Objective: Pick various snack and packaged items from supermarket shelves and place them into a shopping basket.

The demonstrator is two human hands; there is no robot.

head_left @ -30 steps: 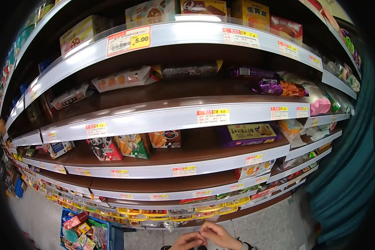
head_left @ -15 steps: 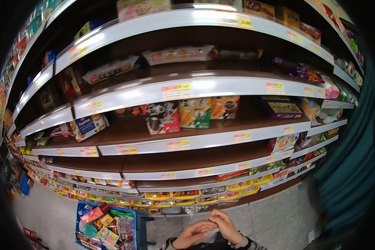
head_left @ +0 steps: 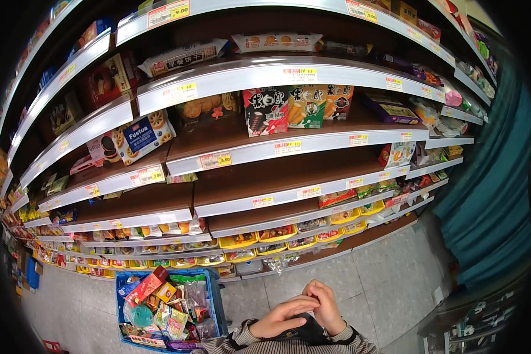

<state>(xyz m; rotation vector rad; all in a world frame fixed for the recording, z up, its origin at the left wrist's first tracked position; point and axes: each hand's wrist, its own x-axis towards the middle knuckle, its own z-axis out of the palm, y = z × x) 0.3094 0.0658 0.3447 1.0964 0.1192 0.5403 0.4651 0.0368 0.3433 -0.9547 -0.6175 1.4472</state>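
My left hand [head_left: 287,317] and my right hand [head_left: 328,305] meet in front of my body, low in the view. The left fingers lie stretched out side by side, their tips touching the right hand. My right hand is closed, its fingers folded over by the left fingertips. Nothing shows in either hand. Left of them on the floor stands a blue crate [head_left: 217,307] heaped with packaged snacks. A long red box [head_left: 147,287], a small yellow box [head_left: 166,292] and a round turquoise pack [head_left: 141,315] lie on top of the heap.
Tall shelves [head_left: 289,150] curve across the view. They carry a black and red biscuit box [head_left: 265,111], a blue and white cookie box [head_left: 140,138] and a purple box [head_left: 389,110]. Low yellow bins [head_left: 240,256] hold small packs. A teal curtain [head_left: 484,194] hangs at the right.
The view has tipped down and to the left, so the shelves sit higher and further right and the crate shows more fully. My hands stay together.
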